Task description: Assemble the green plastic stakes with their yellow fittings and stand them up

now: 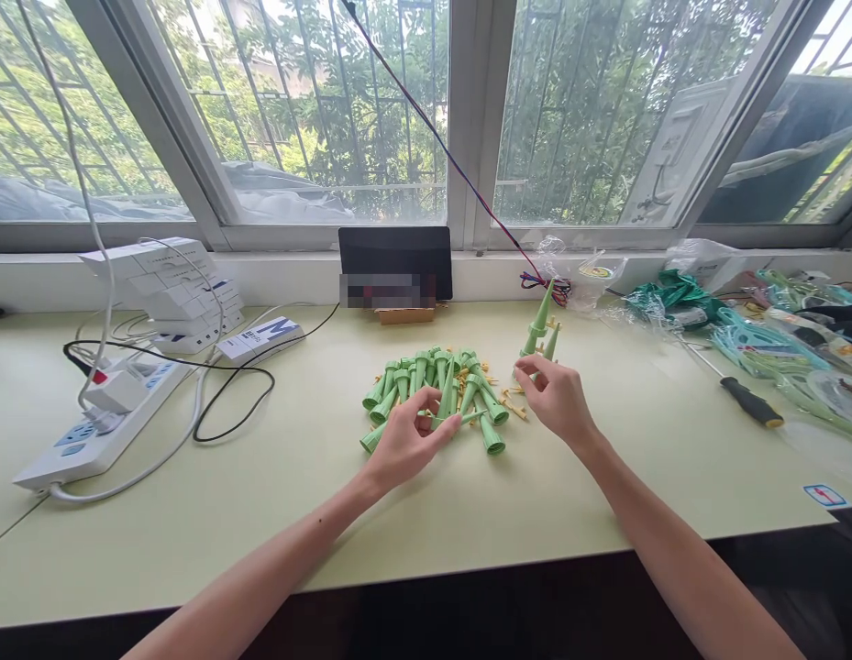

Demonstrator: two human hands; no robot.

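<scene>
My left hand (413, 435) is at the front of a pile of green plastic plant-watering spikes (398, 378). Its fingers are curled round one green spike (473, 416), whose thin end points right past the thumb. To the right, my right hand (556, 396) has thumb and fingers pinched at the lower end of a tall green spike (539, 319) that points up. The fingers hide that spike's base. A shorter green spike (551, 343) stands just behind this hand. Small yellow plastic pieces (514, 409) lie between the pile and my right hand.
A power strip (88, 445) with cables and stacked white boxes (171, 289) occupy the left. A dark screen (395, 252) stands at the back. On the right lie a screwdriver (748, 401) and plastic-bagged items (756, 344). The table's front edge (467, 576) runs below my forearms.
</scene>
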